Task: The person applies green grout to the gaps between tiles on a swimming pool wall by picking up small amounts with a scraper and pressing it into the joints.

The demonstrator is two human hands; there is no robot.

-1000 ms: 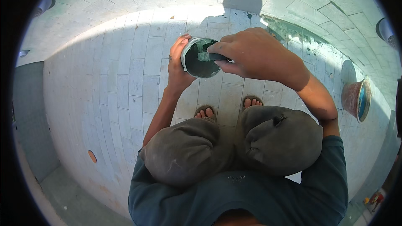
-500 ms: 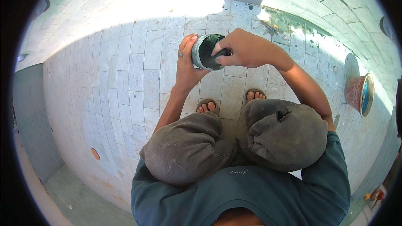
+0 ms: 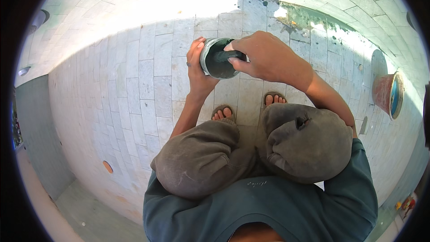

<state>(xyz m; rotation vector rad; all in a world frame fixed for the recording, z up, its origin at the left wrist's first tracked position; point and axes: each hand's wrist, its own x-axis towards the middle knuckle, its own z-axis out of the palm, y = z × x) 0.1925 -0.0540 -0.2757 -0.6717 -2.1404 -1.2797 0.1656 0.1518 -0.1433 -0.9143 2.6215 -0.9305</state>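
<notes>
I squat on pale tiles (image 3: 183,107), holding a small cylindrical container (image 3: 219,69) with dark green contents in my left hand (image 3: 199,67), fingers wrapped round its left side. My right hand (image 3: 266,56) grips a dark tool (image 3: 224,55), like a spatula or scraper, that reaches into the container from its right side. The far end of the tool is coated dark and hard to tell from the contents. My sandalled feet (image 3: 224,113) and bent knees lie just below the container.
A reddish bucket (image 3: 384,93) with something blue inside stands at the right. Tiled walls (image 3: 358,0) curve round the far side, with green stains (image 3: 313,18) along the floor edge. A small orange round spot (image 3: 108,166) lies on the floor at the lower left. A grey step or ledge (image 3: 40,134) is at the left.
The container and both hands have shifted slightly about. The tool's pale green blade, visible earlier inside the container, now looks dark, and my right hand stays at the opening.
</notes>
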